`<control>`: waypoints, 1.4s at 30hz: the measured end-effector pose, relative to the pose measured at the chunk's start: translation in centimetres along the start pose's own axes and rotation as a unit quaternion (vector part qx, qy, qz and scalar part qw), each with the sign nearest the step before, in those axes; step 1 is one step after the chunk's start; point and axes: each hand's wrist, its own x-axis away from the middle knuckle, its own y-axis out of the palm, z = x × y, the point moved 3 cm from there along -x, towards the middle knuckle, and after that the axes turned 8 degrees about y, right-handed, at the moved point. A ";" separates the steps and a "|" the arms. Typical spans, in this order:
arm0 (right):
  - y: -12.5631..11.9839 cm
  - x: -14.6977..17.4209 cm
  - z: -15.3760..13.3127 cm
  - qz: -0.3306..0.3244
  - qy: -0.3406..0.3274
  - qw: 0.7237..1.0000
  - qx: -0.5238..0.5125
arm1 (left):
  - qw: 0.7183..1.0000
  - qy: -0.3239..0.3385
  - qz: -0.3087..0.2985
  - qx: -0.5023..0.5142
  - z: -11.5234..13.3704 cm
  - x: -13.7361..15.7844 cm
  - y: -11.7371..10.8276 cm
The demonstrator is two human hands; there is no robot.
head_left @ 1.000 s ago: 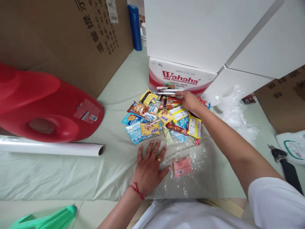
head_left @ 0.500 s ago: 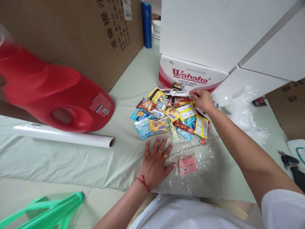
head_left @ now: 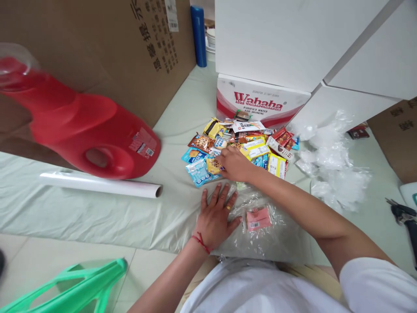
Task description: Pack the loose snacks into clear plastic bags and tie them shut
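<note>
My left hand (head_left: 215, 219) lies flat with fingers spread on the cloth, touching the edge of a clear plastic bag (head_left: 276, 241). A pink packet (head_left: 258, 218) lies on that bag, right of my left thumb. My right hand (head_left: 237, 164) reaches over a pile of wrapped snacks, its curled fingers and thumb at the right edge of a yellow cookie packet (head_left: 213, 165); the fingertips are partly hidden. Around it are a light-blue packet (head_left: 199, 172), a brown cookie packet (head_left: 201, 142) and a white packet (head_left: 249, 126).
A red jug (head_left: 94, 126) and a white roll (head_left: 104, 184) are on the left. Behind the snacks stands a Wahaha carton (head_left: 260, 98) under white boxes. Crumpled clear plastic (head_left: 335, 161) and black-handled pliers (head_left: 404, 217) lie to the right. A green plastic stool (head_left: 78, 289) stands below the table edge.
My right hand has moved left and nearer, from the white packet at the back of the pile to the yellow cookie packet. My left hand stays flat. The view has shifted slightly.
</note>
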 end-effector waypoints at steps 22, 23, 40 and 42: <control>-0.6 1.3 1.8 0.146 0.037 0.965 -0.215 | 1.000 0.009 -0.006 0.001 -0.1 0.1 0.1; -1.2 2.3 2.7 0.169 0.058 0.945 -0.275 | 1.000 0.008 -0.007 0.002 -0.1 0.1 0.1; 0.9 24.9 3.1 0.056 0.157 0.923 -0.348 | 0.998 0.021 -0.027 -0.051 0.2 -0.2 0.2; 1.0 23.6 1.4 0.039 0.104 0.945 -0.307 | 0.998 0.016 -0.028 -0.057 0.3 -0.3 0.1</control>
